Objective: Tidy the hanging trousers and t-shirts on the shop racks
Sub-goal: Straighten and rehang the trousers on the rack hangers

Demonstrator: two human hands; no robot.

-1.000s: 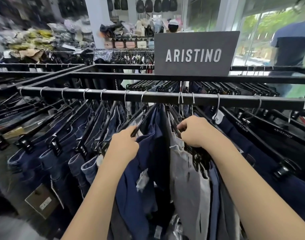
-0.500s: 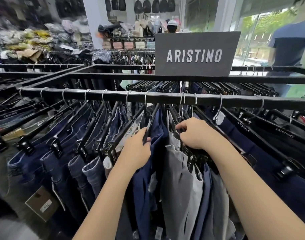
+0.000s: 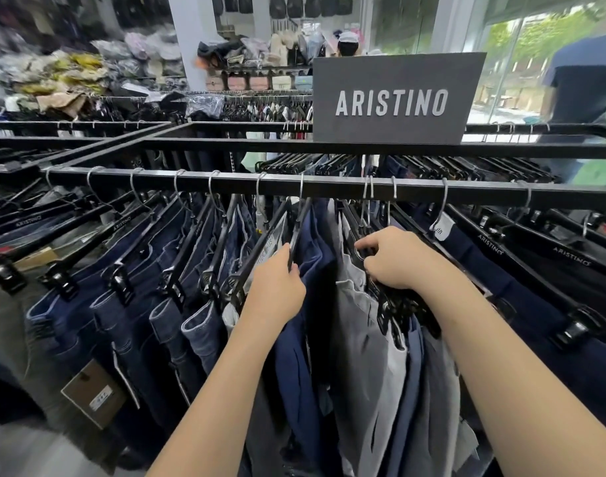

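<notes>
At black rail [image 3: 329,189] under ARISTINO sign [image 3: 394,101] | left hand [image 3: 275,290] fingers grip one hanger [image 3: 300,228] | right hand [image 3: 394,259] fingers clutch bunched hangers [image 3: 398,308]

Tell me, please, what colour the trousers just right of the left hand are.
Navy blue; the head view shows the trousers beside the left hand.

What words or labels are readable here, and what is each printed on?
"ARISTINO": grey sign above the rack.
"ARISTINO": black hangers, left and right.
White tag on a hook: blurred, unreadable.
Brown tag on the jeans: too small to read.
</notes>
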